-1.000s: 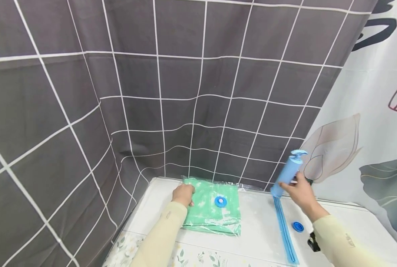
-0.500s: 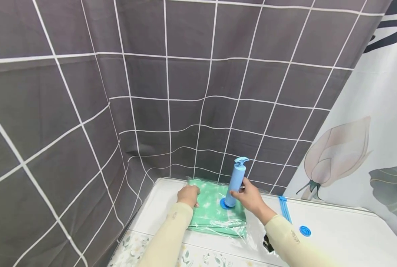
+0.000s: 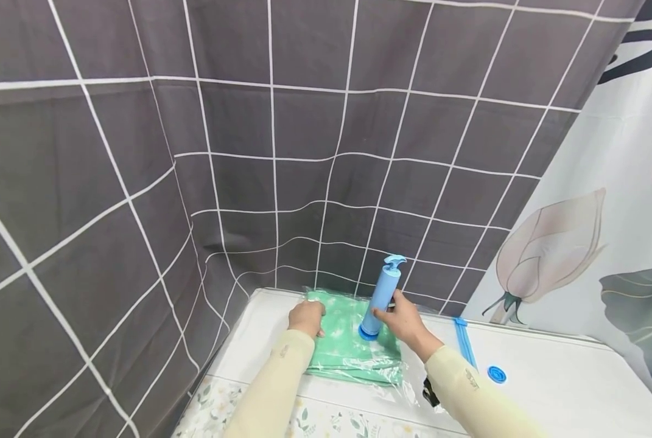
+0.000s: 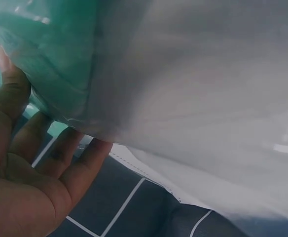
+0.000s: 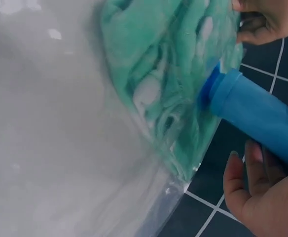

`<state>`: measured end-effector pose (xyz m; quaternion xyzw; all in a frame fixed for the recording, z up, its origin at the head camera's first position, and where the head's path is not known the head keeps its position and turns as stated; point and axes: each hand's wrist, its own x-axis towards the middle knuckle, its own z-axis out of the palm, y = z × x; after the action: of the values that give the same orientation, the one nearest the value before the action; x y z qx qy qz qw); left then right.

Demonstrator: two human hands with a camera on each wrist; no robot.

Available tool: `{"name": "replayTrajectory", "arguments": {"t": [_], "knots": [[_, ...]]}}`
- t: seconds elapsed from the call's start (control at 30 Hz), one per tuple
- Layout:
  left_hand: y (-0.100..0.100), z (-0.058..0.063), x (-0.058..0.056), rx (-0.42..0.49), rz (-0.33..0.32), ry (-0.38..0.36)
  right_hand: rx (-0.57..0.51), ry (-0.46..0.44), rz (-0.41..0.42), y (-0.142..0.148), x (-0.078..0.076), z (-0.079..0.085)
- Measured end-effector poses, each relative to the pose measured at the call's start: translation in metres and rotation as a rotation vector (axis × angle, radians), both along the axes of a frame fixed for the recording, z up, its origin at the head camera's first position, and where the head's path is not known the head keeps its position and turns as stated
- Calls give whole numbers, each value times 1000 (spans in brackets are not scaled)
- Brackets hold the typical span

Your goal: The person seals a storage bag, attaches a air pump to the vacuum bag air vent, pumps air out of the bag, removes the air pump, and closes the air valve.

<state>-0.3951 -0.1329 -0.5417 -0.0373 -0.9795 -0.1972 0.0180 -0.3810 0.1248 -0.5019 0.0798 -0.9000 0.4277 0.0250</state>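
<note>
A clear vacuum storage bag (image 4: 198, 94) holds a folded green and white cloth (image 3: 339, 337). My left hand (image 3: 305, 317) grips the bag's left side; in the left wrist view its thumb lies over the film, fingers at the edge. My right hand (image 3: 406, 319) holds a light blue hand pump (image 3: 383, 295) around its barrel. Tilted slightly right, the pump stands on the bag's round blue valve (image 3: 367, 334). Its T-shaped handle (image 3: 394, 260) sits down near the barrel top. In the right wrist view the pump's nozzle end meets the valve (image 5: 210, 86).
A round blue valve cap (image 3: 497, 374) lies on the white tabletop (image 3: 556, 377) to the right. Near it runs the bag's blue zip strip (image 3: 464, 340), partly behind the right forearm. A dark grid curtain (image 3: 304, 121) hangs right behind the table. A floral cloth (image 3: 326, 420) covers the front.
My right hand has carried the pump left from above the blue strip onto the valve, then tilted it slightly. The left hand stays on the bag.
</note>
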Motion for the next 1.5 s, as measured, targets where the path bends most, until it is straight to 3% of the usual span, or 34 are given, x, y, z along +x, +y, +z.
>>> {"name": "replayTrajectory", "arguments": {"t": [0.03, 0.23, 0.47, 0.53, 0.6, 0.77, 0.87, 1.07, 1.23, 1.3, 1.37, 1.5], "knots": [[1, 8, 4, 5, 5, -12, 0, 3, 4, -1, 0, 0], [-2, 10, 1, -3, 23, 14, 66, 75, 48, -14, -1, 4], [-2, 9, 2, 22, 28, -6, 135, 73, -24, -18, -2, 7], [-1, 4, 0, 15, 20, -5, 133, 57, -15, -13, 0, 8], [-1, -12, -9, -3, 12, -4, 93, 37, 18, -8, 1, 11], [-5, -44, -30, -18, 7, 17, -121, -44, 164, 3, -3, 32], [-7, -42, -34, -36, 11, 28, -164, -68, 216, 7, -7, 46], [-10, -41, -41, -87, 3, 20, -30, -17, 91, 7, -7, 45], [-6, -31, -35, -62, 4, -7, 21, 32, 41, 5, -7, 42], [-4, -21, -27, -30, 2, -18, 24, 27, 72, 6, -7, 43], [-4, -27, -26, -28, -9, 13, -15, -7, 138, 10, -8, 46], [-3, -17, -14, -43, -9, 24, -149, -83, 302, 20, -12, 54]]}}
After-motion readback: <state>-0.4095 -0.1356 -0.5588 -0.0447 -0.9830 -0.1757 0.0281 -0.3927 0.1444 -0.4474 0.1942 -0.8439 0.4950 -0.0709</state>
